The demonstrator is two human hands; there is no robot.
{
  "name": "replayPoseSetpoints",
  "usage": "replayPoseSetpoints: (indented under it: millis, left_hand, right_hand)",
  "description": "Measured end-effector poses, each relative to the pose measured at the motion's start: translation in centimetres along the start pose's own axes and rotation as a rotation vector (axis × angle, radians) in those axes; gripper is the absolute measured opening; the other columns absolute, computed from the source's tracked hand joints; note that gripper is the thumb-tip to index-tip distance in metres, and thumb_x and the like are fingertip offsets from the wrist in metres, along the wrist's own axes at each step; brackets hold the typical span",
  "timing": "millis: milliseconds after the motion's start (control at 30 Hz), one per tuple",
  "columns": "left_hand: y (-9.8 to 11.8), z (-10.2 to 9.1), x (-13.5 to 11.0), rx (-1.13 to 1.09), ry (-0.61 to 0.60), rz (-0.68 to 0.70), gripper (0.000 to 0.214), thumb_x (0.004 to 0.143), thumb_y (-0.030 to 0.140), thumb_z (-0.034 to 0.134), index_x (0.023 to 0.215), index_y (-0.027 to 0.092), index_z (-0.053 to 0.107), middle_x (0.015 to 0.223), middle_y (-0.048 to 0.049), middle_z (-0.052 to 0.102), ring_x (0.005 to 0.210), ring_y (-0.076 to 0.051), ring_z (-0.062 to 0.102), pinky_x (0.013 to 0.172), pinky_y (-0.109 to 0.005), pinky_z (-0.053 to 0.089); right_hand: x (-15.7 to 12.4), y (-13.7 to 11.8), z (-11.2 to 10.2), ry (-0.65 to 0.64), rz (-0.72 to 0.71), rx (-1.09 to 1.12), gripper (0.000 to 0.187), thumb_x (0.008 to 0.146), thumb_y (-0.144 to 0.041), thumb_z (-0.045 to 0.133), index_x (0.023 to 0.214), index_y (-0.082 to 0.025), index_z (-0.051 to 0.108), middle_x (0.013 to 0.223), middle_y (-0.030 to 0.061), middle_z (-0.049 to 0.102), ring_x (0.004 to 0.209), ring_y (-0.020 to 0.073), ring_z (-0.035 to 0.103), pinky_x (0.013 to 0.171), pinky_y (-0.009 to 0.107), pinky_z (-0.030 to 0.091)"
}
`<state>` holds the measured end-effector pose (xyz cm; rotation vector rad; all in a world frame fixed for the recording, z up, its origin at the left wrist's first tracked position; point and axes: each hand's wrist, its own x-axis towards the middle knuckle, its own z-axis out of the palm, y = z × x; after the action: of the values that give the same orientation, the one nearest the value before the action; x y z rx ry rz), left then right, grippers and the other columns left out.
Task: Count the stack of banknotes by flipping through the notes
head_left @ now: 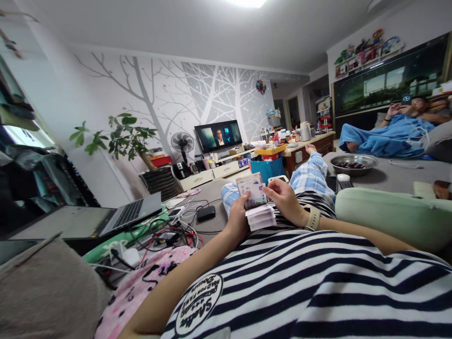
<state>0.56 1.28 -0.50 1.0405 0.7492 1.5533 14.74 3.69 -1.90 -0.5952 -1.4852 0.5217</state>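
Observation:
A stack of banknotes [251, 188], the front one marked with a 5, is held upright above my lap. My left hand [237, 215] grips it from the left, thumb across the front face. Below the thumb, the pale lower ends [260, 217] of several notes hang spread in steps. At the stack's right edge, my right hand [285, 200] pinches a note's corner between thumb and forefinger. A light watch band [313, 218] is on the right wrist. Behind the right hand, a white-edged object [278, 179] is mostly hidden.
Cables and a black box [206, 213] lie left of my legs, near an open laptop [130, 212]. On the right are a metal bowl [353, 165] of dark round items and a green cushion [388, 216]. Another person under a blue blanket [384, 134] holds a phone.

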Motion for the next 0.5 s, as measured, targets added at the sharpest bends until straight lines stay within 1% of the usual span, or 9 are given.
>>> replayPoseSetpoints:
  millis: [100,300,433,500]
  left_hand:
    - [0.14,0.21,-0.39,0.000,-0.012,-0.012,0.020,0.073,0.024,0.065,0.088,0.011,0.068,0.083,-0.0090,0.074,0.086,-0.024,0.069,0.082,-0.034,0.053]
    - [-0.02,0.21,-0.33,0.003,-0.030,-0.003,0.021,0.073,0.023,0.065,0.090,0.011,0.068,0.082,-0.0085,0.074,0.085,-0.023,0.069,0.081,-0.033,0.054]
    - [-0.21,0.28,0.01,-0.054,0.047,-0.040,0.020,0.077,0.027,0.062,0.088,0.011,0.068,0.080,-0.0079,0.074,0.086,-0.023,0.069,0.081,-0.033,0.054]
    - [-0.15,0.41,0.05,-0.075,0.064,-0.075,0.022,0.079,0.028,0.060,0.090,0.011,0.068,0.079,-0.0080,0.073,0.087,-0.024,0.069,0.081,-0.034,0.054]
  right_hand:
    - [0.14,0.54,0.05,-0.018,0.033,-0.013,0.032,0.081,-0.048,0.061,0.070,-0.019,0.052,0.062,-0.0034,0.049,0.056,0.0114,0.044,0.052,0.024,0.035]
    - [0.05,0.51,-0.01,-0.033,0.011,-0.052,0.032,0.084,-0.044,0.057,0.065,-0.018,0.051,0.061,-0.0028,0.049,0.057,0.0117,0.043,0.052,0.024,0.034]
    - [-0.05,0.22,-0.03,-0.034,0.003,-0.043,0.031,0.086,-0.044,0.054,0.067,-0.019,0.053,0.061,-0.0020,0.051,0.058,0.0123,0.045,0.053,0.024,0.035]
    - [-0.14,0.02,-0.06,-0.037,-0.011,-0.041,0.032,0.087,-0.044,0.052,0.068,-0.019,0.054,0.061,-0.0019,0.051,0.057,0.0124,0.046,0.054,0.025,0.035]
